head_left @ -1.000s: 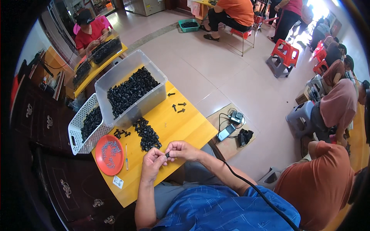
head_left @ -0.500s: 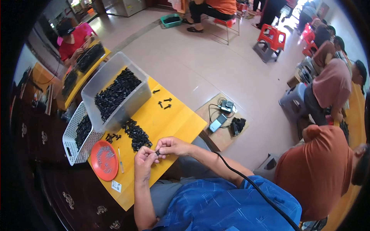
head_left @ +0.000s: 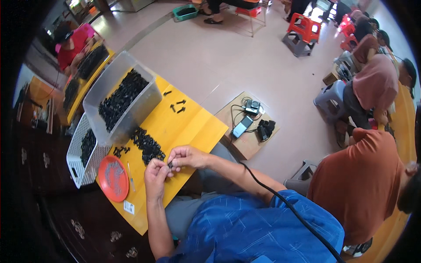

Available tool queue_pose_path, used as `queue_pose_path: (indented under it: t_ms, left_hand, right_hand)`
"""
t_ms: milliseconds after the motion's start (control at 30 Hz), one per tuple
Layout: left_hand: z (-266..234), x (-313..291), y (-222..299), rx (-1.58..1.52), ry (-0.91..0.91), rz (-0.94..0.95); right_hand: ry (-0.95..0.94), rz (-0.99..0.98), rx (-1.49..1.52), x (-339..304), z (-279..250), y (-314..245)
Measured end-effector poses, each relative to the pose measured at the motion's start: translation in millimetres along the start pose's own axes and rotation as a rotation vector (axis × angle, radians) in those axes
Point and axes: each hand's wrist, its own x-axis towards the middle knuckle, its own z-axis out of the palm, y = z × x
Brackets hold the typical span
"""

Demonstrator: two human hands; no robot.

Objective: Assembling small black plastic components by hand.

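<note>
Both hands meet over the near edge of the yellow table, fingertips pinched together. Between them is a small black plastic part, mostly covered by the fingers. My left hand grips it from the left, and my right hand from the right. Just beyond the hands lies a pile of small black parts. To the left, an orange-red plate holds many thin silvery pieces. A slim pen-like tool rests between plate and hands.
A clear bin full of black parts stands on the table, a white perforated basket beside it. Several loose black pieces lie farther right. Electronic devices sit on a low board. A person in orange-brown sits at right.
The whole view has shifted slightly, so table and hands sit a little further left and up. Both hands keep hold of the small black part.
</note>
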Motion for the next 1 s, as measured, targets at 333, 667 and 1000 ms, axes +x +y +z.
queue_pose_path:
  t_ms: [333,667,1000]
  left_hand:
    - [13,5,6,-0.068,0.021,0.057]
    - [2,4,1,0.043,0.039,0.093]
    - [-8,1,1,0.311,0.022,0.056]
  right_hand:
    - [0.12,0.049,0.056,-11,-1,-14]
    - [0.14,0.028,-0.006,-5,4,-9]
    - [0.173,-0.009,-0.132,-7,13,-3]
